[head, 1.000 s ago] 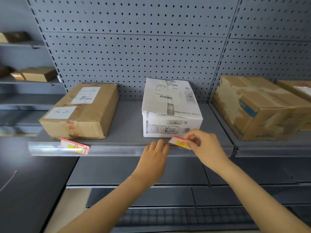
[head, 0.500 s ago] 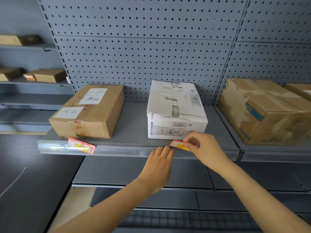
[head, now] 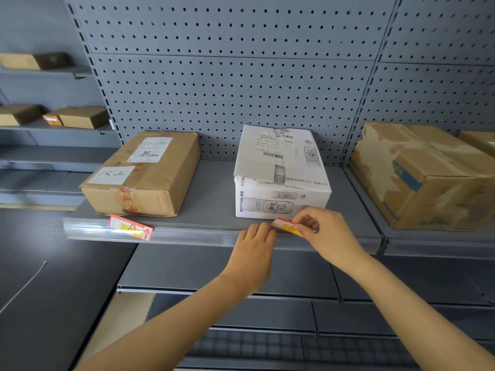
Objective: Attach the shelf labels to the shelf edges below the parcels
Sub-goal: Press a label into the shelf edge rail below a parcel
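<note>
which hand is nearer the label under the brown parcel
Left. Left hand touches the shelf edge right of that label; the right hand, farther right, pinches a second label.

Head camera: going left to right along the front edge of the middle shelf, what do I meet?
Fitted label → left hand → second label → right hand, pinching that label.

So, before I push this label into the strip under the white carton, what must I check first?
1. Grip: the right hand pinches the loose shelf label: ok.
2. Place: it lies below the white carton: ok.
3. Support: the left hand touches the shelf edge strip beside it: ok.
4. Seating: loose shelf label level in the strip: not ok, tilted.
5. The first label under the brown parcel level: not ok, tilted.
</note>
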The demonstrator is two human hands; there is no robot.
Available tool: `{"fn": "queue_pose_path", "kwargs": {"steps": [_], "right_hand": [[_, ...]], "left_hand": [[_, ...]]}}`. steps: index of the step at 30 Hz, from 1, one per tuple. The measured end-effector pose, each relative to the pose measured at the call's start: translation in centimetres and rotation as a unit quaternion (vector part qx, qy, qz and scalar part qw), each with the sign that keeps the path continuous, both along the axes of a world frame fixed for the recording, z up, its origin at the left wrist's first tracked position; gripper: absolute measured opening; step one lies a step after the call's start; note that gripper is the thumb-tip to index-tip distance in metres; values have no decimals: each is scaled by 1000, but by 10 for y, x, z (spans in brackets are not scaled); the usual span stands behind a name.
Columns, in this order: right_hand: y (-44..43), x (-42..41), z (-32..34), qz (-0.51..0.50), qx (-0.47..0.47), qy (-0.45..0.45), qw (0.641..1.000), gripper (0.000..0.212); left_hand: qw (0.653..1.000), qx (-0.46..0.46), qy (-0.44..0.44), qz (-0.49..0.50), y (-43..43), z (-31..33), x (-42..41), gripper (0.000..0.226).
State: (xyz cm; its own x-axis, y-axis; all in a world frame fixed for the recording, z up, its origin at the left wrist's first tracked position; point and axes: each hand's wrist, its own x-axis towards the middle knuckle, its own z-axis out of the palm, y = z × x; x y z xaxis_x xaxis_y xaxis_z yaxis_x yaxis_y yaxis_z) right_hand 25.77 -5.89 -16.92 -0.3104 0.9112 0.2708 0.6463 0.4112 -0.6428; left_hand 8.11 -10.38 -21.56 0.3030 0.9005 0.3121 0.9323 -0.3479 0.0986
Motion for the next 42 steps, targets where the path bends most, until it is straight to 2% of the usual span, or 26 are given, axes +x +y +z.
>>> {"fn": "queue_pose_path", "kwargs": {"steps": [6,11,15,20,26,33,37,39,42], "right_hand": [[2,-2,1,2,11,23,1000,13],[3,-4,1,10,23,45,999,12],[4,-8,-5,11,21,-18,1000,10],[1,-15,-12,33,81,-107,990,7],[-1,-22,-8,51,155,-145,976,7],[1,-25,-10,71,184,-214,957,13],[-1,-28,-10,74,164,-253,951,19],[-4,-31,-9,63,174,-254,950,19],[-10,-31,-6,13,170,-202,965,21]], "left_hand": [[999,-18,-23,44,0,4,11,40],[999,-16,-20,42,-18,-7,13,49],[999,-11,-25,32,-21,-8,11,52],[999,-33,-2,19,-29,-9,9,63],[998,-48,44,-2,-37,-6,6,50],[997,-57,37,-21,-42,-1,3,37],[994,-94,46,-19,-47,2,3,36],[994,-97,51,-22,-49,1,2,36],[993,-99,52,-30,-50,-1,1,35]]}}
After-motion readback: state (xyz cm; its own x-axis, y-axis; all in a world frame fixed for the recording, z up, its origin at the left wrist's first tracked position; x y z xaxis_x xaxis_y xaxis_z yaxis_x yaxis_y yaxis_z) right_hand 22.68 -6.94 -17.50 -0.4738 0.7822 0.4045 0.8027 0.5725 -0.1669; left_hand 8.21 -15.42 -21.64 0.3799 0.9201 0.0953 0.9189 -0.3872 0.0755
